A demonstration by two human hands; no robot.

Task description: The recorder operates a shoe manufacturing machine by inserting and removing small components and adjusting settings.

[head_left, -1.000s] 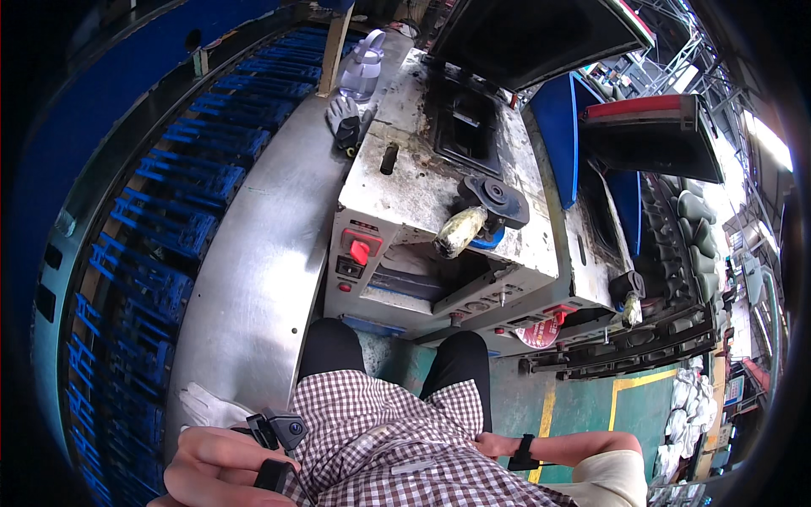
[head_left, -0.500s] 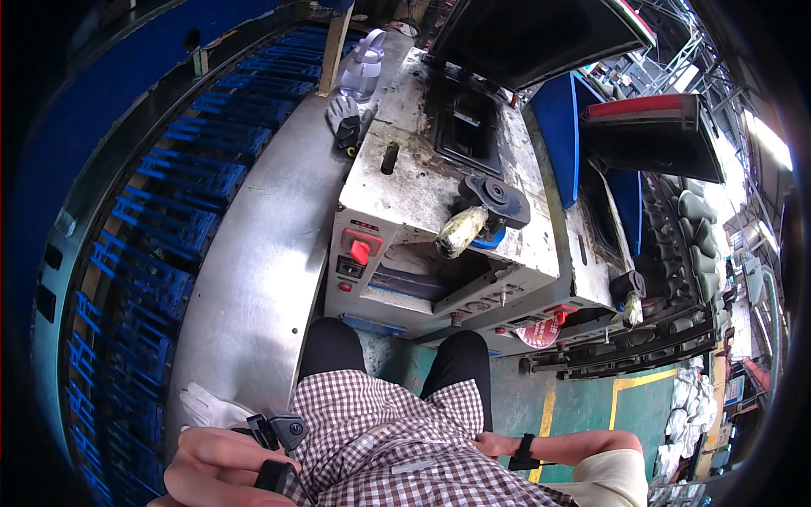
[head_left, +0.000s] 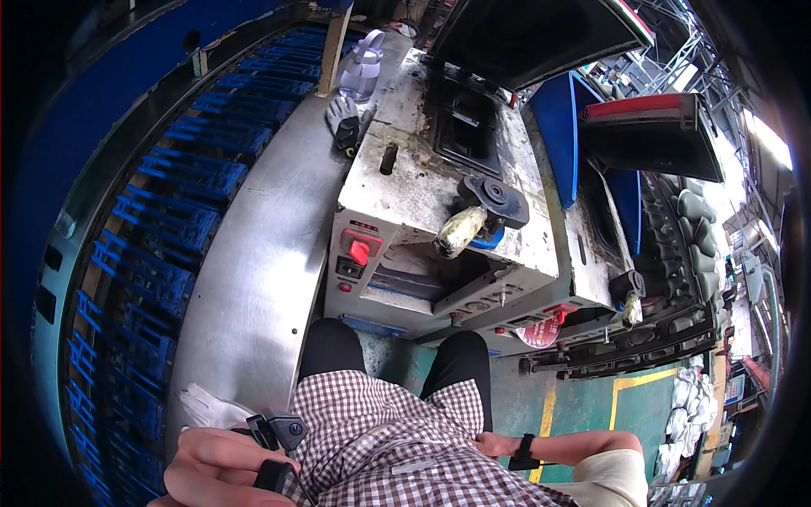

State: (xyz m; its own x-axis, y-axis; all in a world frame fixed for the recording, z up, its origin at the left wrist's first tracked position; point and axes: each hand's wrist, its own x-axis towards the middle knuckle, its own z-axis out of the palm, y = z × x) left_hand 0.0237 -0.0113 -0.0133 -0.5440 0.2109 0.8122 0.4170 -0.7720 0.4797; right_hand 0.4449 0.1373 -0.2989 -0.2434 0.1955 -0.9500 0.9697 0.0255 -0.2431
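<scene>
At the lower left, my left hand (head_left: 221,469) is raised close, its fingers curled round a small black device (head_left: 273,476). Against its fingers is a black camera-like piece (head_left: 285,429) with a clip. Just beyond that hand a white glove (head_left: 211,408) lies on the metal bench (head_left: 245,279). My right hand (head_left: 494,444) rests at the right side of the checked apron (head_left: 380,439), closed; its fingertips are hidden. A black band (head_left: 524,452) circles the right wrist.
Ahead stands a worn white machine (head_left: 405,177) with a red switch (head_left: 360,252), a wrapped handle (head_left: 460,232) and a raised dark lid (head_left: 549,38). A bottle (head_left: 361,72) and grey-black gloves (head_left: 344,124) sit on the bench. Blue racks (head_left: 160,211) run along the left.
</scene>
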